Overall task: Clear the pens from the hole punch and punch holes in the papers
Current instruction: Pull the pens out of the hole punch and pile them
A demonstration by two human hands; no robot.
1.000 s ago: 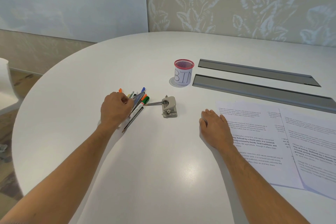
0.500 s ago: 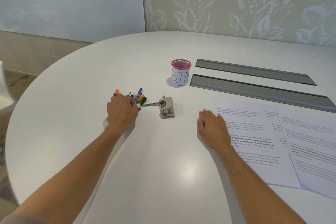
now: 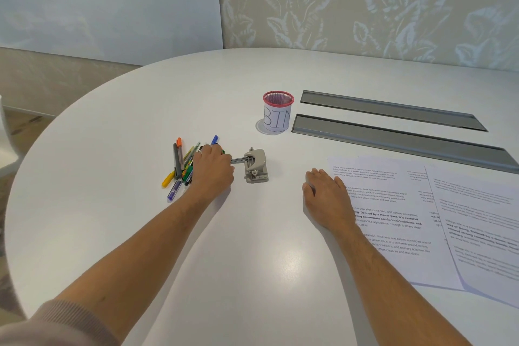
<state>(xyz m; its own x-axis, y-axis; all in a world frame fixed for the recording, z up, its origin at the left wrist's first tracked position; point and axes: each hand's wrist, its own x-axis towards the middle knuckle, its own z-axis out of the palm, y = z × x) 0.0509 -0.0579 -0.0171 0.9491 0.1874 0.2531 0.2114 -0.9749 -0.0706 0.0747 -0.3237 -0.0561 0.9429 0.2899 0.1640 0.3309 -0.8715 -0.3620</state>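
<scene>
Behind the hole punch (image 3: pixel 256 166), red-rimmed cup (image 3: pixel 277 115) labelled BIN, contents unseen

Pens (image 3: pixel 179 166): assorted colours, heaped loosely, lying left of the punch. Hole punch (image 3: pixel 256 166): small, grey, upright, with two thin grey rods projecting from its left side. Papers (image 3: pixel 421 213): printed white sheets, laid flat and overlapped, at right.

Red mesh cup (image 3: pixel 278 114) labelled "BIN", papers (image 3: pixel 393 219) printed "peaceful", "slower pace"
</scene>
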